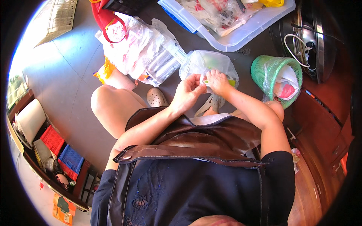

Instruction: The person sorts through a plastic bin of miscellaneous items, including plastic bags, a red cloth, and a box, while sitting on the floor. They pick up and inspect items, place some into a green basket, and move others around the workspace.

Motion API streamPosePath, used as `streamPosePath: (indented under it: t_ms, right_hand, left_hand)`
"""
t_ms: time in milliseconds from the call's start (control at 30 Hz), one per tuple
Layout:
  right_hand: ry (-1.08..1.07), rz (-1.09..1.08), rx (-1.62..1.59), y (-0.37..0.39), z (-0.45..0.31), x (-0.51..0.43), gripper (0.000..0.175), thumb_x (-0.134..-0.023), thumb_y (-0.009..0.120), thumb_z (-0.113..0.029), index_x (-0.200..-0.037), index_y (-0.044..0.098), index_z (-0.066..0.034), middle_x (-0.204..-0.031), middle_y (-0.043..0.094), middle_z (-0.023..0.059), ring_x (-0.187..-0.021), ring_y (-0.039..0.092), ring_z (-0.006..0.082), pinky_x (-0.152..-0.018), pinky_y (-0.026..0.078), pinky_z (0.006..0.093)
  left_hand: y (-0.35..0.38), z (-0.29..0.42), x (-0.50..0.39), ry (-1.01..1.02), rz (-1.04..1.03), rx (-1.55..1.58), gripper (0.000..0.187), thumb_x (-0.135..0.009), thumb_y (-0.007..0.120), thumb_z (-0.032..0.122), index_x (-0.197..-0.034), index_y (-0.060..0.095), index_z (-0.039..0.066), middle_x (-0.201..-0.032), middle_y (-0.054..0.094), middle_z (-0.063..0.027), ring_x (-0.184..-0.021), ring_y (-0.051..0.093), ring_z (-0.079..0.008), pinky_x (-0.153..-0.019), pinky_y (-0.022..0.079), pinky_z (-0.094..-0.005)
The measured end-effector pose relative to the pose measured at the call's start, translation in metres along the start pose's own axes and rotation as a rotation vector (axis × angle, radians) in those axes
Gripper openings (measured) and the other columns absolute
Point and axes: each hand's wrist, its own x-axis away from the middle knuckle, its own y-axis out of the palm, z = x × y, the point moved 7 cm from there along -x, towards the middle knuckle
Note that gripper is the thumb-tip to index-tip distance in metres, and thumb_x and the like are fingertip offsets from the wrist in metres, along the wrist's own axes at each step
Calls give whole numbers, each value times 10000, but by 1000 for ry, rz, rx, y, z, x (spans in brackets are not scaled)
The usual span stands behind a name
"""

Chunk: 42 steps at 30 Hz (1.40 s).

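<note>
A clear plastic bag with something green inside stands on the floor in front of me. Both my hands meet at its near edge. My left hand pinches a piece of the bag's plastic between thumb and fingers. Beside it, my right hand has its fingers bent over the same edge, on the plastic. A yellow-green strip shows within the bag by my right hand. Left of this bag lies a heap of plastic bags, with a stack of clear plastic items inside one of them.
A translucent plastic bin holding crumpled bags stands ahead. A green mesh wastebasket with a liner tilts at the right, near a wooden cabinet. A red bag lies at upper left. Red and blue baskets sit at far left.
</note>
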Motion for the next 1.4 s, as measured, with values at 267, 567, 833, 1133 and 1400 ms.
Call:
streamPosePath:
  t_ms: [267, 567, 833, 1133, 1400]
  right_hand:
    - [-249, 711, -401, -201, 36, 50, 91, -741, 615, -60, -683, 551, -30, -641, 561, 100, -577, 573, 209, -518, 445, 301]
    - [371, -86, 232, -176, 144, -160, 429, -770, 628, -305, -1100, 589, -35, -1166, 557, 168, -1057, 558, 280, -860, 464, 383]
    - [220, 253, -551, -214, 143, -140, 269, -725, 578, -60, -980, 633, 6, -942, 649, 118, -850, 613, 240, -741, 476, 338]
    - [-42, 504, -1540, -243, 60, -17, 174, -798, 602, -26, -967, 618, 13, -857, 635, 44, -727, 577, 80, -678, 454, 209]
    - [-114, 756, -1439, -215, 30, 21, 309, -728, 634, 69, -1031, 595, 23, -949, 627, 47, -822, 574, 87, -747, 458, 216]
  left_hand:
    - [-21, 41, -32, 62, 24, -565, 463, -845, 581, 198, -1216, 422, -28, -996, 608, -132, -936, 579, -210, -840, 444, -319]
    - [-6, 56, -34, 210, 14, -785, 529, -797, 609, 210, -1226, 393, -12, -1026, 609, -179, -983, 580, -325, -853, 450, -376]
    - [-28, 90, -35, 231, 85, -386, 365, -848, 580, 127, -1177, 472, 13, -971, 612, -108, -913, 587, -166, -796, 477, -290]
    - [-34, 131, -57, 324, 103, 159, 491, -853, 608, 241, -1233, 441, -22, -985, 601, -123, -894, 586, -157, -785, 474, -263]
    - [-24, 125, -67, 282, -30, 46, 439, -786, 642, 50, -1187, 475, -15, -886, 633, -88, -711, 588, -113, -697, 491, -254]
